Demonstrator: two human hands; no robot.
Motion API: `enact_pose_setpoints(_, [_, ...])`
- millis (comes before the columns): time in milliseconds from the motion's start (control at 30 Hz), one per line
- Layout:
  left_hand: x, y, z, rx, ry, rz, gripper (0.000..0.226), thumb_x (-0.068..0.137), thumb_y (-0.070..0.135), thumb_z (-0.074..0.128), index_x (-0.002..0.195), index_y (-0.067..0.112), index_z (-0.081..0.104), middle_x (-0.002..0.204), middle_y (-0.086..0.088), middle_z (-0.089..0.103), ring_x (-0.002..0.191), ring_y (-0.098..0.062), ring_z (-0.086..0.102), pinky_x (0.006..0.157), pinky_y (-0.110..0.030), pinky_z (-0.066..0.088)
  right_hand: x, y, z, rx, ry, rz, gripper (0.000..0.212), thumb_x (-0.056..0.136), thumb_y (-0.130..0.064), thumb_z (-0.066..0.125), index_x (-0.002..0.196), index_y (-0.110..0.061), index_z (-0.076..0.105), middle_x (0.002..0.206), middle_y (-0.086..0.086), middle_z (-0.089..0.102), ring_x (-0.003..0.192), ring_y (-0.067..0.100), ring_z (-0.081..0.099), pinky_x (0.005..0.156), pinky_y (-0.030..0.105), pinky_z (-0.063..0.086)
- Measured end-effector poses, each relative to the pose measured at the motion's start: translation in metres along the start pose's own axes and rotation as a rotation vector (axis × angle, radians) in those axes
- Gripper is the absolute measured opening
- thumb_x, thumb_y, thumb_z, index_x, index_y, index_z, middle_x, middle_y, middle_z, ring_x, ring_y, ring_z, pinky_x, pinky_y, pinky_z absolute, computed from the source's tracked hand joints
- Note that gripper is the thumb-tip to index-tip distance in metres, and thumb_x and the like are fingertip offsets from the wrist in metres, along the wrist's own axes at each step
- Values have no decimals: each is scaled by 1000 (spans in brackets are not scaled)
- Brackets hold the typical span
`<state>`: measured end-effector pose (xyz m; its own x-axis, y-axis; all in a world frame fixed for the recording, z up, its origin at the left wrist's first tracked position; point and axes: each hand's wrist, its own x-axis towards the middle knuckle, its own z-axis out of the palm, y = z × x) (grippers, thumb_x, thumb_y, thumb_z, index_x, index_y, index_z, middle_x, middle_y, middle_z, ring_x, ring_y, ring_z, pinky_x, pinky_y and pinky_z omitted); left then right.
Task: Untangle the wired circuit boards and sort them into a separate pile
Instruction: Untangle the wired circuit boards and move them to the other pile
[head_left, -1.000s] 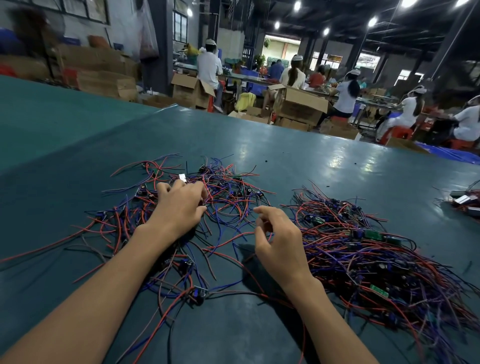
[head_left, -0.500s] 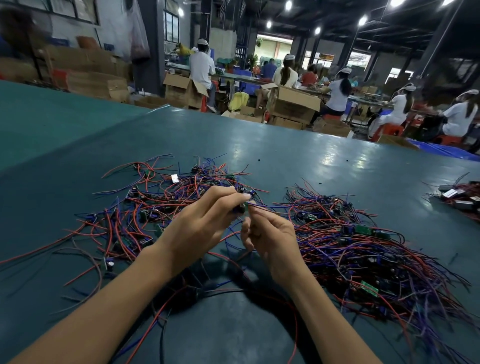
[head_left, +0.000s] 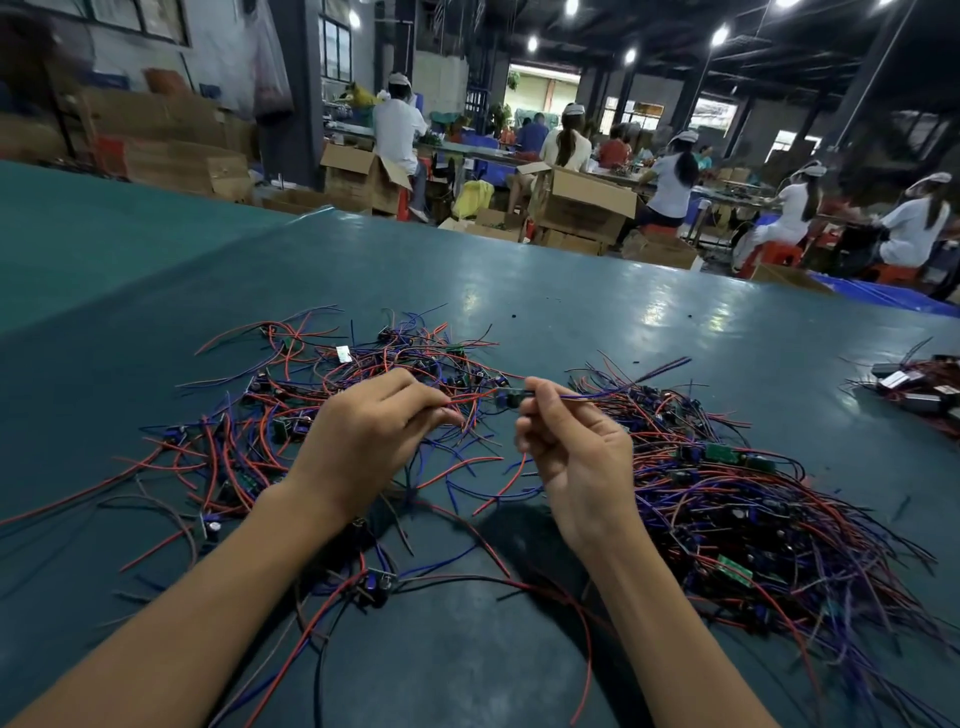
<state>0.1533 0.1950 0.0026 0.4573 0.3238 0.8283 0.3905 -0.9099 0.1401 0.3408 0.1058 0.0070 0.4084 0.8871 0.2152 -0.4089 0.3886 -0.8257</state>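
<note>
Pinching the red leads, the left hand faces the right hand, whose thumb and forefinger nip the blue leads; the small circuit board hangs between them above the table, over the gap between the tangled heap on the left and the sorted pile on the right. It looks very light, its wires limp and likely to snag, so hold close to the board and draw gently, sparing the solder joints
</note>
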Motion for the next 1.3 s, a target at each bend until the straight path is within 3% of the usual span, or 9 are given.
enact_pose_setpoints(167, [-4, -25, -5, 248, -128, -223, 33, 93, 48, 60, 102, 23, 80, 82, 0, 71, 77, -28, 62, 68, -38, 43, 3, -9, -5, 43, 96, -16, 13, 86, -11, 69, 90, -4, 79, 77, 8, 70, 62, 15, 64, 58, 24, 53])
enact_pose_setpoints(300, [-11, -29, 5, 487, -248, -462, 39, 96, 37, 55, 134, 31, 64, 132, 0, 61, 121, -33, 44, 95, -48, 29, 0, -5, 0, 32, 117, 27, 14, 86, -12, 70, 93, -1, 77, 77, 9, 70, 62, 15, 63, 59, 26, 55])
enact_pose_setpoints(400, [-3, -20, 1, 286, -28, -255, 56, 84, 21, 44, 137, 14, 62, 135, -8, 59, 127, -33, 47, 108, -48, 30, -1, -2, 0, 16, 109, 78, 16, 83, -16, 73, 92, -4, 79, 78, 8, 71, 63, 15, 65, 61, 26, 56])
enact_pose_setpoints(467, [3, -9, 2, -45, -7, -180, 51, 93, 22, 45, 141, 9, 55, 132, -5, 60, 124, -20, 54, 110, -30, 36, -2, 1, 2, 4, 79, 101, 17, 81, -19, 75, 91, -6, 80, 77, 8, 71, 62, 14, 65, 61, 25, 56])
enact_pose_setpoints(633, [-6, 17, 20, -470, -290, -234, 40, 101, 28, 53, 138, 13, 57, 96, 6, 65, 78, -1, 65, 78, -15, 49, -4, 8, 7, -21, 30, 132, 20, 82, -19, 74, 93, -3, 80, 74, 8, 68, 60, 12, 61, 60, 20, 54])
enact_pose_setpoints(733, [-3, 10, 20, -409, -174, -201, 32, 102, 29, 50, 114, 7, 70, 89, 6, 65, 81, 2, 60, 76, -16, 45, -2, 5, 5, -57, 52, 114, 19, 83, -19, 74, 91, -2, 80, 72, 7, 67, 57, 12, 59, 58, 20, 53])
enact_pose_setpoints(900, [1, -2, 6, -318, -165, -212, 30, 101, 34, 51, 103, 15, 74, 93, 11, 72, 84, -8, 68, 74, -34, 54, 6, -13, -2, -2, 171, -5, 14, 84, -19, 73, 83, -7, 79, 69, 3, 65, 56, 9, 56, 53, 19, 51])
enact_pose_setpoints(1100, [1, -4, 3, -328, -174, -230, 23, 102, 31, 52, 99, 20, 73, 71, 21, 61, 59, 1, 52, 57, -19, 38, 12, -29, -17, 112, 281, -109, 20, 84, -18, 71, 94, -1, 73, 69, 2, 62, 57, 10, 53, 55, 21, 48])
enact_pose_setpoints(1300, [0, 4, 10, -465, -256, -339, 24, 104, 34, 50, 96, 26, 72, 65, -6, 63, 46, -9, 32, 50, -24, 29, 13, -29, -21, 212, 329, -137, 24, 95, -23, 66, 105, -2, 71, 68, -1, 58, 58, 10, 51, 56, 23, 44])
